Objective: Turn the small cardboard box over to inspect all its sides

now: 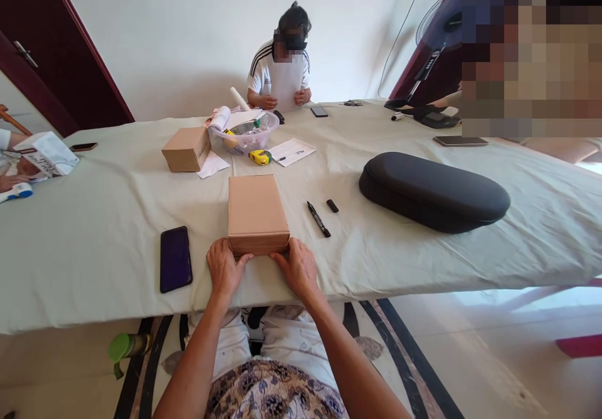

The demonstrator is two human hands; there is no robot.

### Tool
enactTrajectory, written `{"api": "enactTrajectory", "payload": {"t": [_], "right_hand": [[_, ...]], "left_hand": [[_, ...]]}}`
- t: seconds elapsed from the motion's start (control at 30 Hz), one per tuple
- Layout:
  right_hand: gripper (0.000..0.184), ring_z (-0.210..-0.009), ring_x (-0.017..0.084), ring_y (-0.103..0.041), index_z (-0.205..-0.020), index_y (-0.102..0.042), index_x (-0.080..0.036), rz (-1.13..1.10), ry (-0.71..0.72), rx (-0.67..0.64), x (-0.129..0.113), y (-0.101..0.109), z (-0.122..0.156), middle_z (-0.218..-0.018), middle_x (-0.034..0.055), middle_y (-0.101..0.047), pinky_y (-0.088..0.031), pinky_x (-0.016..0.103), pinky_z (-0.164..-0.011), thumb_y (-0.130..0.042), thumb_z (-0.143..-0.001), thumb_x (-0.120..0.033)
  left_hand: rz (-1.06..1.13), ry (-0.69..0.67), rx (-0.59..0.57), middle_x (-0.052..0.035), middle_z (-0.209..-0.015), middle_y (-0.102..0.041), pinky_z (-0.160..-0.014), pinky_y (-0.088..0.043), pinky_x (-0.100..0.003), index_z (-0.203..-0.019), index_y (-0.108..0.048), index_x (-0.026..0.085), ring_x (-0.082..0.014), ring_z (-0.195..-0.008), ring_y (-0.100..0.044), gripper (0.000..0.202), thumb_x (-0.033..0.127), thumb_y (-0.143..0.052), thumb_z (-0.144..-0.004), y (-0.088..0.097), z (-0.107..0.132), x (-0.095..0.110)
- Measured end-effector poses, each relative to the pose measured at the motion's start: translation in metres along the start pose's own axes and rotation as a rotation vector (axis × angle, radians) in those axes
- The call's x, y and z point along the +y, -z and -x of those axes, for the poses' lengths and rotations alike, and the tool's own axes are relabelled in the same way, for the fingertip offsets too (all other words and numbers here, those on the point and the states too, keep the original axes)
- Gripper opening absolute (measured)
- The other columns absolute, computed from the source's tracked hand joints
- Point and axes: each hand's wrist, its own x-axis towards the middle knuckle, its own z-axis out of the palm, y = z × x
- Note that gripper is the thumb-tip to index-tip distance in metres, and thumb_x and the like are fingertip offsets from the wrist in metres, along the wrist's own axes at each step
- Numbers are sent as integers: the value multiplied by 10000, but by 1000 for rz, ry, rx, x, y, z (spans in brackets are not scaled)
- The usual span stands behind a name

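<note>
A closed brown cardboard box (pixel 258 206) lies on the cloth-covered table right in front of me. My left hand (pixel 224 265) grips its near left corner, thumb along the front bottom edge. At the near right corner, my right hand (pixel 299 265) holds the box the same way. The fingers of both hands are partly hidden against the box's sides. To the right of the box lie an uncapped black marker (pixel 318 219) and its cap (pixel 332 206). A dark phone (pixel 175 259) rests to the left of my left hand.
Beyond the box stand a second cardboard box (pixel 185 150), a plastic basket (pixel 273 132) of odds and ends, a yellow tape measure (pixel 260 157) and a paper (pixel 296 152). A large dark case (pixel 435 190) sits at right. Across the table (pixel 108 218), a person (pixel 277 71) holds a sheet.
</note>
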Motion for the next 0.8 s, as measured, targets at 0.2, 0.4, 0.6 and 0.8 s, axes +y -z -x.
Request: {"api": "enactTrajectory", "payload": {"t": [0.2, 0.4, 0.6, 0.8], "right_hand": [[109, -788, 227, -637, -926, -579, -224, -264, -49, -31, -1, 8, -1, -887, 59, -706, -457, 334, -712, -486, -921, -281], [126, -771, 230, -648, -875, -588, -221, -265, -40, -44, 0, 10, 0, -848, 55, -722, -444, 317, -683, -484, -926, -272], [169, -815, 222, -657, -864, -699, -222, -194, 150, -134, -1, 12, -1, -885, 60, -735, -450, 318, -724, -579, -938, -314], [242, -866, 232, -636, -848, -766, -246, -94, 270, -200, -6, 11, 2, -840, 54, -740, -419, 349, -779, -595, -959, -375]], "left_hand": [[204, 39, 38, -159, -971, -699, -835, -525, -475, -1036, -623, 135, -339, -966, -673, 371, 484, -549, -935, -2, -1, -8], [491, 147, 42, -126, -1042, -748, -858, -565, -408, -1238, -596, 160, -266, -950, -723, 388, 419, -521, -958, 4, -1, -7], [602, 116, 153, -180, -1253, -677, -867, -583, -367, -1407, -469, 174, -232, -1001, -720, 510, 442, -505, -976, 12, 3, -2], [616, -20, 281, -237, -1482, -473, -1029, -528, -430, -1490, -337, 183, -286, -1328, -559, 572, 405, -495, -987, 6, 9, -5]]}}
